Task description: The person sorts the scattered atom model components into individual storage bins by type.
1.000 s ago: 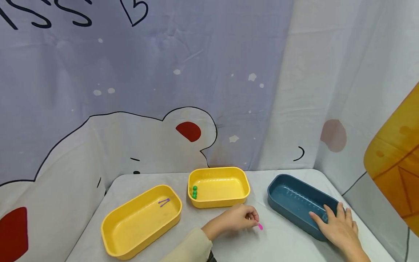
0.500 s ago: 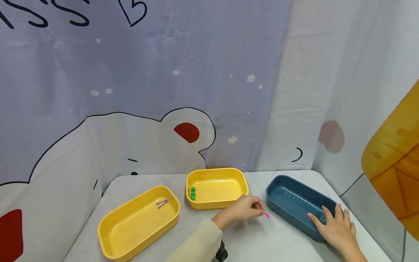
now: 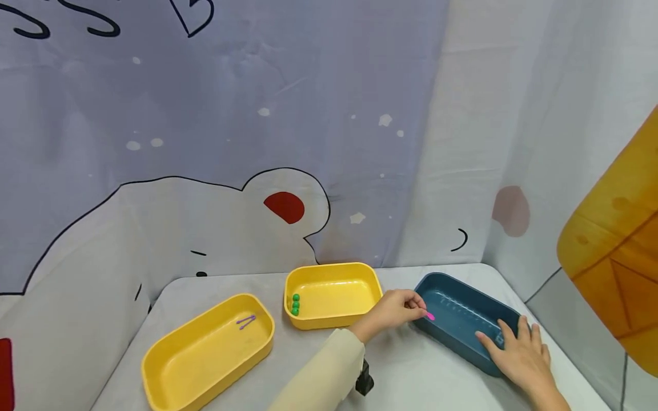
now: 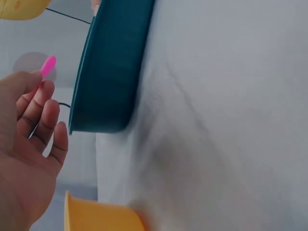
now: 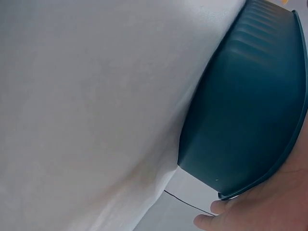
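Note:
My left hand (image 3: 396,308) pinches a small pink plastic piece with a rounded end (image 4: 48,66) between thumb and index finger, its other fingers loosely bent. In the head view this hand overlaps the left rim of the dark blue tray (image 3: 452,342), and the pink piece (image 3: 430,315) shows against the tray's inside edge. My right hand (image 3: 524,359) rests over the tray's near right end, fingers spread and mostly straight. Close to those fingertips, a small pale blue shape lies on the tray floor, partly hidden. The right wrist view shows the tray's outer wall (image 5: 240,110) beside the palm.
A yellow tray (image 3: 329,322) at the back middle holds green balls (image 3: 295,305) in a row. Another yellow tray (image 3: 205,394) at the left holds thin purple pieces with knobbed ends (image 3: 247,321). Printed curtains (image 3: 360,142) hang behind the white-covered table (image 3: 411,382).
My left hand has moved up and to the right with the pink piece, from over the tablecloth to the blue tray's rim. My right hand stays on the tray. The head view has shifted slightly.

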A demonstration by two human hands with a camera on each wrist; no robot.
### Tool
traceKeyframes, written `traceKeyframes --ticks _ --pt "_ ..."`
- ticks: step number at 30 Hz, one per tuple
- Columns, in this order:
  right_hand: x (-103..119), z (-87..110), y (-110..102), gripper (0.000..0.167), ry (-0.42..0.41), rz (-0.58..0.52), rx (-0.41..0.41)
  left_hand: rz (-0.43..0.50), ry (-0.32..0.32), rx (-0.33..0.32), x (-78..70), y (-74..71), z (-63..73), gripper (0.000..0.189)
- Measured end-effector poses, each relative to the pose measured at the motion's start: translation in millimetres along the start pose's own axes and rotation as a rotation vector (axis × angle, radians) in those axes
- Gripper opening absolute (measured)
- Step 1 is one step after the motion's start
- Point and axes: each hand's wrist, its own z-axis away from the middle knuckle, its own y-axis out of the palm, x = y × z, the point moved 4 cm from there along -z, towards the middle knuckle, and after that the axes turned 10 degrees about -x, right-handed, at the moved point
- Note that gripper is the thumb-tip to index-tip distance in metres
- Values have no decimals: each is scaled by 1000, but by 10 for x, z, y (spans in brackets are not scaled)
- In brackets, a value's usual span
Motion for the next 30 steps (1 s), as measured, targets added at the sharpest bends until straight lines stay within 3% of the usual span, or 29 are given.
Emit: traceKeyframes --ticks 10,24,30 --pt "45 -3 -4 103 2 8 -20 -8 -10 -38 -129 127 -220 8" --pt "58 8 -50 103 25 11 -6 -150 10 -43 -152 249 -484 10" --pt "71 17 -68 102 31 4 -4 -189 9 -54 -169 258 -533 12"
